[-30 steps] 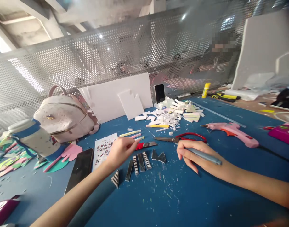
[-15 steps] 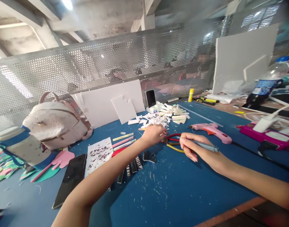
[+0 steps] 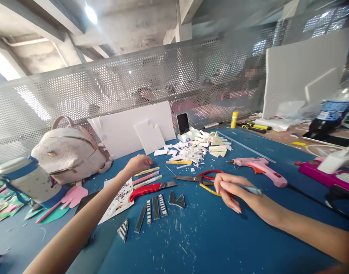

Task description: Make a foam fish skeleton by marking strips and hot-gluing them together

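My left hand (image 3: 138,164) is over the table at the top end of a yellow marker (image 3: 147,171), fingers curled together; whatever is between them is hidden. A pink marker (image 3: 146,177) and a white one (image 3: 147,182) lie just below. In my right hand (image 3: 230,188) a grey-blue pen (image 3: 250,188) is gripped, its rear end sticking out over the wrist. Beside those fingers lie scissors (image 3: 188,178) and a yellow-handled tool (image 3: 210,189), partly covered. A red-handled knife (image 3: 147,190) sits above several black-and-white strips (image 3: 155,208).
White scraps (image 3: 191,148) are heaped at the back before white boards (image 3: 129,131). A pink glue gun (image 3: 262,167) and a magenta power strip (image 3: 314,171) lie right. At left stand a backpack (image 3: 69,152) and a tumbler (image 3: 29,182); a speckled paper (image 3: 117,201) lies nearer.
My left hand has moved left from the scissors to the markers, uncovering the scissor blades, red knife and strips. My right hand stays near the handles with the pen.
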Demonstrator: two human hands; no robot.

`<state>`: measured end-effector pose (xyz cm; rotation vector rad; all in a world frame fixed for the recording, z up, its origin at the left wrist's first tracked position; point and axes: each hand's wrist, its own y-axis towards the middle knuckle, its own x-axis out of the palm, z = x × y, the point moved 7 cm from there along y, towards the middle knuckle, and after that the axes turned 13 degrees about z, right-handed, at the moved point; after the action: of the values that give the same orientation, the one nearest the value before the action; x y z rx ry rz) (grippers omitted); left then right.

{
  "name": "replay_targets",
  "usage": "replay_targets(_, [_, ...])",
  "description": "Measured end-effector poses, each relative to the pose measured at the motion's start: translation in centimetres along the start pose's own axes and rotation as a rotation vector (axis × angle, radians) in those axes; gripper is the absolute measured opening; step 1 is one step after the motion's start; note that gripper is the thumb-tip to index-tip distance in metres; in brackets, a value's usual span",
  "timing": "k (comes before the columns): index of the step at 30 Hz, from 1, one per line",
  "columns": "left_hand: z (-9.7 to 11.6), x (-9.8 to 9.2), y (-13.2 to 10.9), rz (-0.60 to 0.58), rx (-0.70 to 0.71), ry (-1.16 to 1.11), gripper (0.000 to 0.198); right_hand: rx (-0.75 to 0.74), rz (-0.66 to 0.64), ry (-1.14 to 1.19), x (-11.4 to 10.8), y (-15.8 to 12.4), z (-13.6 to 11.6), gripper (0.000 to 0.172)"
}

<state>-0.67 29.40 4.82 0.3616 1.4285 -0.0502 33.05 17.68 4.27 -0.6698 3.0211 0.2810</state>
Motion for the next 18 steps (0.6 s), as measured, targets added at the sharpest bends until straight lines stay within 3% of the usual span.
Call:
replay_targets(7, [-1.1,1.0,-0.2,-0.007,-0.034,-0.051,0.028,0.035,-0.082,0.146,2.5,2.1,-0.2,0.042])
replay_targets(12, [-1.3,-1.3,-1.3,0.109,-0.081,-0.145,0.028,-0.030,-0.038,0.170,4.1,3.1,-1.1,0.036])
replay_targets(15, [0.5,-3.4,-3.5,0.225,-0.082,-0.261,0.026,-0.085,-0.046,0.130,5.0,3.6,-2.1,0.038])
replay_targets(18, [3.9,-4.6,-6.3,0.283,-0.037,-0.419,0.024,-0.155,-0.055,0.097,6.3,4.7,-3.6,0.042])
